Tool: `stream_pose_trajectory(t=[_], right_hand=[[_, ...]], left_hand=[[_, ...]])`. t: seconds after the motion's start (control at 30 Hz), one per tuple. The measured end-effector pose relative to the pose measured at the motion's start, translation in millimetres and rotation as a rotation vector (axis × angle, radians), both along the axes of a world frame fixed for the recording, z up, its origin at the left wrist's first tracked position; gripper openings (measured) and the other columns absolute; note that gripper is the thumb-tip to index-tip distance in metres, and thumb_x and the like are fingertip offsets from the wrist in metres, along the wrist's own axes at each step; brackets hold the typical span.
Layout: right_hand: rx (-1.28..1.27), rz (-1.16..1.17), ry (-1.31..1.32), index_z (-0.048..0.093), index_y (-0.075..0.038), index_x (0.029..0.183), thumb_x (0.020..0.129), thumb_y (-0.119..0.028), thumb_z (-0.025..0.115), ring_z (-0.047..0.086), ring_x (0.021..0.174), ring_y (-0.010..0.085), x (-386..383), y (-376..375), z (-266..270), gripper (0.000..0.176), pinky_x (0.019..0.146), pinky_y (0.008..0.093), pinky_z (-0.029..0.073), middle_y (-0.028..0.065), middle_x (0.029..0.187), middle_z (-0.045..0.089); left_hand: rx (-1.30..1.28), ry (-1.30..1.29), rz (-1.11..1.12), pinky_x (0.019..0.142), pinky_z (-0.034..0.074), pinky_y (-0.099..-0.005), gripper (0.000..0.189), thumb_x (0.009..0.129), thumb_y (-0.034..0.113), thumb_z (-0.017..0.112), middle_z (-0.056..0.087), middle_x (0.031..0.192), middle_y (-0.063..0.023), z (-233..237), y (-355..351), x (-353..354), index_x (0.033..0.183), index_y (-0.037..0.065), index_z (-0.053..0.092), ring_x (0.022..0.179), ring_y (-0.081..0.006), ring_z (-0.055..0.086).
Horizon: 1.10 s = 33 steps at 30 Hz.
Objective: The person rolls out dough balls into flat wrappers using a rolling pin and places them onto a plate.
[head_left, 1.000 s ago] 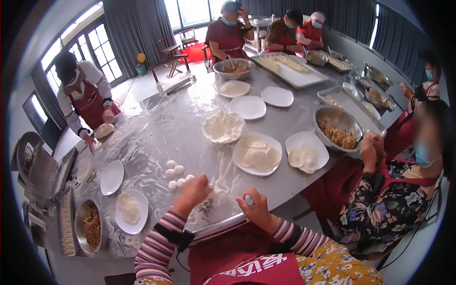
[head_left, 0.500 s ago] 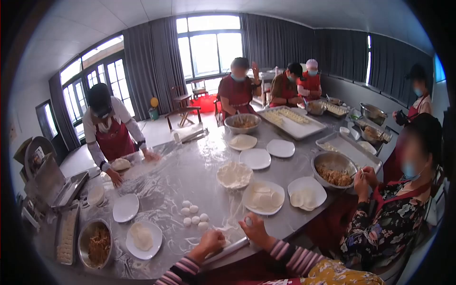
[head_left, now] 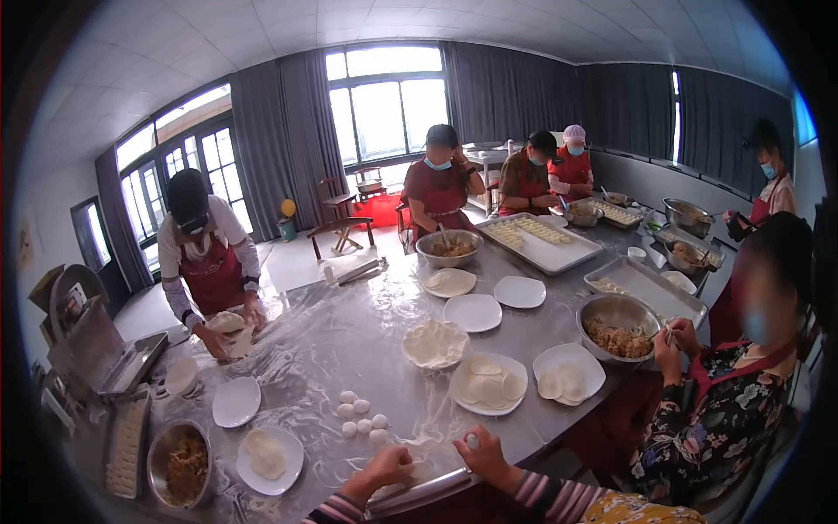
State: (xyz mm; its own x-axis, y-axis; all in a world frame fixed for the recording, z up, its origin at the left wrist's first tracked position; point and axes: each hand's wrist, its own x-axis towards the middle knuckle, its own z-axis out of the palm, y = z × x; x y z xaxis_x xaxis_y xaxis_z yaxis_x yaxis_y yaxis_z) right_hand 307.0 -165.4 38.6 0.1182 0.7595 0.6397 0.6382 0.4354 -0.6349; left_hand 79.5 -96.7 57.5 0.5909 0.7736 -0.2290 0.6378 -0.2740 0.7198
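Observation:
My left hand (head_left: 388,466) is closed at the table's near edge, its curled fingers on a thin dough wrapper (head_left: 422,472) that lies on the floured steel. Just to its right, my right hand (head_left: 485,456) is wrapped round a small rolling pin (head_left: 472,441); only its pale rounded end shows above the fist. Several small white dough balls (head_left: 363,414) sit beyond my left hand. Farther right, a plate (head_left: 456,395) bears a stack of rolled wrappers (head_left: 491,384). Behind it is a bowl of flour (head_left: 436,343).
Left of me are a plate with wrappers (head_left: 264,455), a bowl of filling (head_left: 183,467) and a dumpling tray (head_left: 128,445). A co-worker (head_left: 209,253) handles dough across the table (head_left: 314,349). Another person (head_left: 724,375) sits close on my right near a filling bowl (head_left: 618,327).
The view has tilted up slightly, so the table sits lower. My hands keep nearly the same places at the edge. The co-worker at left has brought both hands together around the dough.

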Motion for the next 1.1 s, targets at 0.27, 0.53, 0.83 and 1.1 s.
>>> stream_pose_trajectory(t=[0.27, 0.53, 0.83, 1.1], right_hand=[[0.127, 0.006, 0.109, 0.048, -0.003, 0.092, 0.073, -0.016, 0.073, 0.056, 0.059, 0.0437, -23.4, 64.7, 6.2, 0.033, 0.049, 0.0473, 0.043, 0.0228, 0.062, 0.055], [0.059, 0.017, 0.078, 0.049, -0.005, 0.088, 0.073, -0.016, 0.072, 0.057, 0.06, 0.0426, -3.3, 14.1, 7.0, 0.029, 0.05, 0.0456, 0.045, 0.0218, 0.066, 0.057], [0.096, -0.001, 0.061, 0.049, -0.006, 0.086, 0.072, -0.013, 0.074, 0.057, 0.06, 0.0422, -16.1, 42.5, 18.5, 0.03, 0.049, 0.0454, 0.045, 0.0196, 0.063, 0.056], [0.129, -0.033, -0.021, 0.049, -0.005, 0.087, 0.073, -0.013, 0.073, 0.056, 0.059, 0.0427, -15.2, 47.4, 2.1, 0.029, 0.049, 0.0458, 0.044, 0.0198, 0.063, 0.056]], left_hand=[[0.152, 0.081, -0.021, 0.072, 0.048, -0.0407, 0.025, 0.081, 0.028, 0.057, 0.065, 0.084, -0.0173, -13.0, 4.3, 7.0, 0.084, 0.004, 0.063, 0.082, -0.0334, 0.063], [0.098, -0.103, -0.046, 0.068, 0.049, -0.0367, 0.02, 0.076, 0.021, 0.06, 0.065, 0.078, -0.0179, -2.5, -7.3, -2.3, 0.081, 0.002, 0.064, 0.074, -0.0296, 0.064], [0.139, 0.13, -0.137, 0.067, 0.048, -0.0395, 0.021, 0.079, 0.021, 0.057, 0.064, 0.077, -0.0189, 7.6, 2.2, 10.8, 0.085, 0.002, 0.063, 0.072, -0.0318, 0.062], [0.113, -0.003, -0.104, 0.07, 0.048, -0.0386, 0.019, 0.079, 0.017, 0.058, 0.065, 0.082, -0.0195, -3.2, -5.7, 0.9, 0.085, 0.0, 0.063, 0.078, -0.0288, 0.063]])
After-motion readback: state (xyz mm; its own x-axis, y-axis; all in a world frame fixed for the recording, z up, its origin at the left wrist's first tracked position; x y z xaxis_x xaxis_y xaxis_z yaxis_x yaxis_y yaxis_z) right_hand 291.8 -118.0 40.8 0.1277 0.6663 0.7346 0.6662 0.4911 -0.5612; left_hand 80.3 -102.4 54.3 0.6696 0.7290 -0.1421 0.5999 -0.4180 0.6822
